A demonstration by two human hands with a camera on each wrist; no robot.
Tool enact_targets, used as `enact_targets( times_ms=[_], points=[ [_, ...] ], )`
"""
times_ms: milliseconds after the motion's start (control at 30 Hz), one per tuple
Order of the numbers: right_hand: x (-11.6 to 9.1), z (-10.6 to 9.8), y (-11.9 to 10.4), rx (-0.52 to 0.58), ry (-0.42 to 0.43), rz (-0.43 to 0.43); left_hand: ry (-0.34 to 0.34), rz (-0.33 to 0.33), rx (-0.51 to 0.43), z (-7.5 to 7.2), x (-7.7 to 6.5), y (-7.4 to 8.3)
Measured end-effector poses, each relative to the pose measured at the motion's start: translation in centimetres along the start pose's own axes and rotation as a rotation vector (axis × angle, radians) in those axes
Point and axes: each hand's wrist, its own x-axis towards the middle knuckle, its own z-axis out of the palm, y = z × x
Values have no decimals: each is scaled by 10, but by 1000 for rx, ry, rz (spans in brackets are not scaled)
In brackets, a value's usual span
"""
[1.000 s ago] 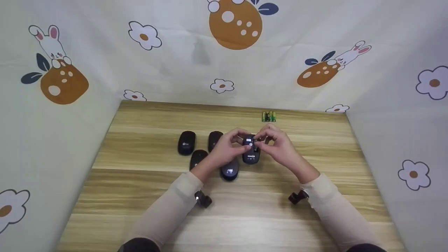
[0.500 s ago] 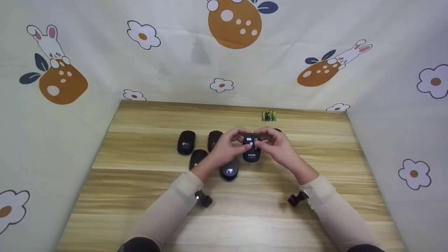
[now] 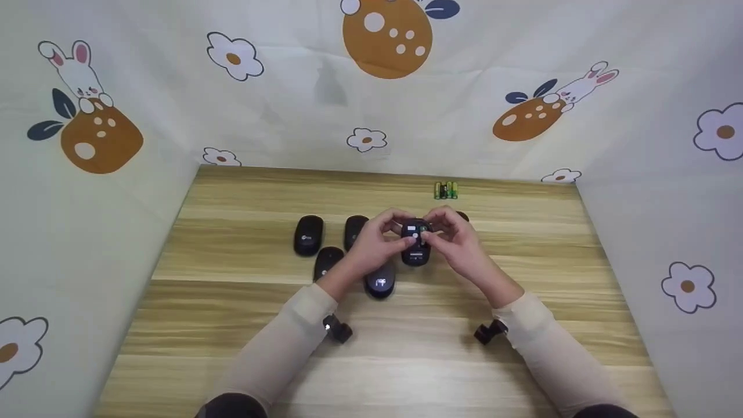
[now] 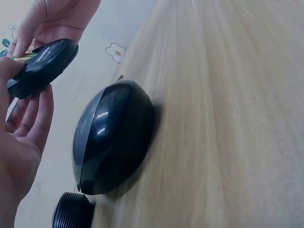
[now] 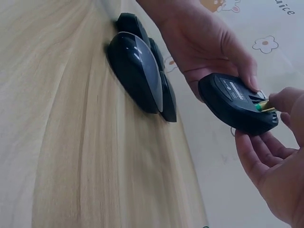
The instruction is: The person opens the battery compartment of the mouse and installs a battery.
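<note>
An upturned black computer mouse (image 3: 415, 256) is held above the table between both hands, its battery slot uncovered. My left hand (image 3: 376, 242) grips its left side, thumb on the underside and fingers beneath. My right hand (image 3: 460, 237) is at the slot, its thumb pressing on a green and gold battery (image 5: 262, 105). That battery sits partly in the slot and looks tilted in the right wrist view. Right fingers (image 5: 259, 149) curl under the mouse body. The battery's far end is hidden by the thumb.
More dark mice lie right side up to the left: a left one (image 3: 308, 235), a middle one (image 3: 329, 262), a grey-topped one (image 3: 380, 281) and another (image 3: 354, 231). Several green batteries (image 3: 446, 190) lie at the back. A small dark object (image 3: 462, 216) shows behind the right hand.
The right hand's fingers have moved from the slot's upper end to around the mouse, with the thumb now on the battery. The battery has gone lower into the slot.
</note>
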Motion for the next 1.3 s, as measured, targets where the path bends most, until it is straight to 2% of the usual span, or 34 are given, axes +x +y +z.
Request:
enact_targets(
  times_ms=[733,967,1300],
  points=[
    [0,-1,0,-7,11,-43,40,12,-15,3,-1,-3],
    [-1,0,0,-88,35,-85,54,22,25,5,-2,-3],
    [-2,0,-5,-61,23,-7,66,20,-6,4,-2,-1]
  ],
)
